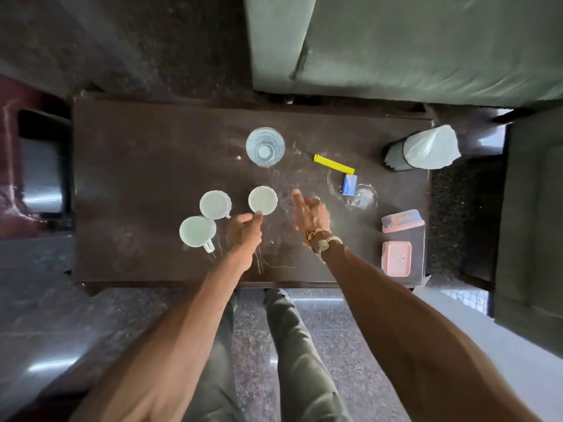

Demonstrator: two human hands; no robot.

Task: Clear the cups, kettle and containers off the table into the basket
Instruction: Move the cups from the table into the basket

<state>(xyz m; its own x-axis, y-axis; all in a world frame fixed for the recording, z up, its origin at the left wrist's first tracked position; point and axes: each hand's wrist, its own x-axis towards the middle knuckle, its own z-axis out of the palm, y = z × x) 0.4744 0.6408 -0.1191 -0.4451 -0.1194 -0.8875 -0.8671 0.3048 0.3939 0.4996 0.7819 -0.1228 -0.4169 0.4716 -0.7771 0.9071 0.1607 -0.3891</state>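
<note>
Bench (137, 162), dark top.
- White cup (262, 200): mid-bench, upright, mouth up.
- Left grip (243, 231): fingers curled, tips at this cup's near rim; whether they pinch it cannot be told. The cup lies just beyond this grip, toward the far edge, and this grip is likely the one to lift it.
- Right grip (309, 213): fingers straight, holding nothing, just right of the cup.
- Second cup (215, 205) and third cup (197, 236): toward the left edge.
- Pink containers (396, 257): near right corner; lid label unreadable.
- Basket: not in view.

White cups (263, 200), pink containers (396, 258)
</note>
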